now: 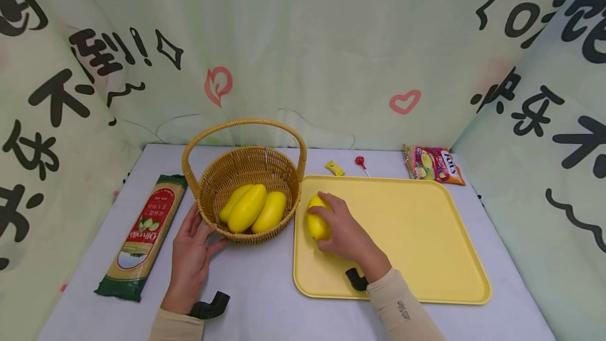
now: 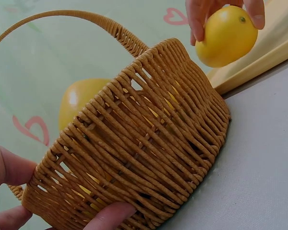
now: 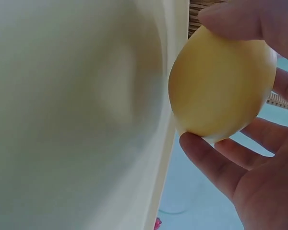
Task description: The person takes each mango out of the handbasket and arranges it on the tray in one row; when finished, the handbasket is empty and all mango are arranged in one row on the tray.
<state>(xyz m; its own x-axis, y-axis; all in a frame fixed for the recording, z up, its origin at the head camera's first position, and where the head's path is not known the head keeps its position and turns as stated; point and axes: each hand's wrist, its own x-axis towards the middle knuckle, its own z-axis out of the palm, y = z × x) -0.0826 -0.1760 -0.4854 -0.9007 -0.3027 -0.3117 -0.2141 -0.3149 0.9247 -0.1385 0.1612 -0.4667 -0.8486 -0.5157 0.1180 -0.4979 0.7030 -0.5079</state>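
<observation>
My right hand [image 1: 343,230] holds a yellow lemon [image 1: 319,218] between thumb and fingers, over the left part of the yellow tray [image 1: 393,241]. In the right wrist view the fingertips curve around the lemon [image 3: 221,86], close to the tray's rim. A wicker basket [image 1: 255,159] with a tall handle stands left of the tray. Inside it lie three long, smooth yellow fruits [image 1: 248,208] that look like mangoes. My left hand [image 1: 191,257] grips the basket's near left side. In the left wrist view its fingers and thumb [image 2: 113,215] touch the woven wall [image 2: 144,129].
An Olivoila pasta-like packet [image 1: 147,236] lies left of the basket. Behind the tray are a small yellow-wrapped candy [image 1: 334,168], a red lollipop [image 1: 360,161] and a colourful snack bag [image 1: 433,164]. Printed curtains [image 1: 303,67] enclose the white table.
</observation>
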